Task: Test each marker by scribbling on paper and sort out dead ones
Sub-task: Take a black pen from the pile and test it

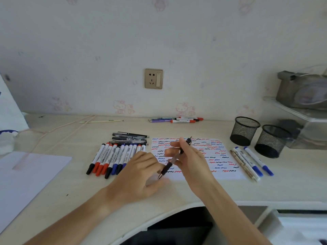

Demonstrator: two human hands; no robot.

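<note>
Holding a black-gripped pen (pixel 170 162), the right hand (pixel 187 156) had its fingers curled round the barrel above the scribble paper (pixel 214 156). Pen long axis ran diagonal, tip pointing down-left toward the paper's near-left corner, clip end up-right near the paper's far edge. Tip looked just above or at the paper; contact could not be told. Left hand (pixel 141 174) lay relaxed on the bench (pixel 88 200), fingers loosely spread at the paper's left edge, its grip on nothing, fingertips just beside the pen tip. Paper was covered in rows of red, blue and black squiggles, partly hidden by both hands.

Left of the paper: a row of capped markers (pixel 113 156), black, red and blue caps toward the person, bodies angled up-right, the left hand covering the row's right end. Behind them a stack of dark pens (pixel 130 137) lying crosswise. Right of the paper: three pens with blue caps (pixel 253 160) plus one patterned, lying diagonal, well clear of the hands. Two black mesh cups (pixel 256 137) stood far right. Another small pile of markers (pixel 178 119) lay at the wall. White sheet (pixel 26 174) at far left, wall socket (pixel 153 78) above.
</note>
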